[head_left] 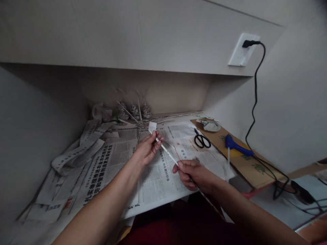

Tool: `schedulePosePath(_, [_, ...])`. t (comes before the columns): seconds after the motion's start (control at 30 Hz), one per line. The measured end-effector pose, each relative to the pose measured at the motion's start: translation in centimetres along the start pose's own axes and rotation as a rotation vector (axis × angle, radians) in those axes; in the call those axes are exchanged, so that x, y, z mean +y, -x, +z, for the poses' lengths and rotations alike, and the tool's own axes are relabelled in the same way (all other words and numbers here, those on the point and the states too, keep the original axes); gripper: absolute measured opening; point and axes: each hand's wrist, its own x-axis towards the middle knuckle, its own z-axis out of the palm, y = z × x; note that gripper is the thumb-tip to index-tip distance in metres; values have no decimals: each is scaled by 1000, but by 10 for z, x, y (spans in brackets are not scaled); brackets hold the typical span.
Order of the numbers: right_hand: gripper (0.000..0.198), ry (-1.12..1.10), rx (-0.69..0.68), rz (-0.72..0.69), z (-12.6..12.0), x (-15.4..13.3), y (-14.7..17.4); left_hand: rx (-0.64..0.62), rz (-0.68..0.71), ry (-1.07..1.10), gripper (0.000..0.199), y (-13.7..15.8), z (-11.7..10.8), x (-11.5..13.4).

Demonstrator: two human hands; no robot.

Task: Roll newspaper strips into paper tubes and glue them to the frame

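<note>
Over the spread newspaper [150, 192], the left hand [146, 149] and right hand [192, 173] had fingers clamped on one paper stick [169, 154], apparently to keep it steady.

On the left of the newspaper [150, 190], a bold two-line Chinese headline [98, 172] reads, in part, "推进农业农村现代化" and "和智慧创造更加美好生活". The smaller columns and the green print [259, 168] on the cardboard [241, 167] at right are illegible.

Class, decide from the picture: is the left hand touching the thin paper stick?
Touching. The head view shows the left hand pinching the paper stick near its upper end.
</note>
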Motion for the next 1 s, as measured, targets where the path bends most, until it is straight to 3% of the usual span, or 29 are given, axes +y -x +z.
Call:
schedulePosePath(0.07, [38, -83, -79, 44, 1, -1, 0, -15, 3, 1, 15, 1, 0, 0])
schedulePosePath(0.1, [36, -22, -49, 13, 2, -1, -1, -23, 3, 1, 15, 1, 0, -1])
schedulePosePath(0.2, [26, 342, 221, -211, 6, -1, -6, -25, 4, -1, 16, 0, -1, -2])
schedulePosePath(0.27, [24, 425, 309, -281, 9, 0, -8, -18, 7, 3, 16, -1, -2, -2])
schedulePosePath(0.47, [36, -179, -76, 36, 8, 0, -9, -22, 1, 19, 17, 0, 1, 0])
schedulePosePath(0.53, [35, -73, -34, 3, 7, -1, -8, -21, -4, 11, 17, 0, 1, 0])
schedulePosePath(0.67, [28, 211, 183, -131, 8, 2, -8, -19, -10, -2, 15, -1, -1, -2])
schedulePosePath(0.83, [37, -187, -102, 58, 6, 6, -9, -32, 2, -4, 18, -2, -2, -4])
schedulePosePath(0.9, [33, -92, -34, 12, 6, 4, -9, -28, 19, 5, 19, -2, -2, -4])
schedulePosePath(1.0, [28, 162, 202, -154, 6, 2, -9, -10, 36, 15, 19, -3, -2, -4])
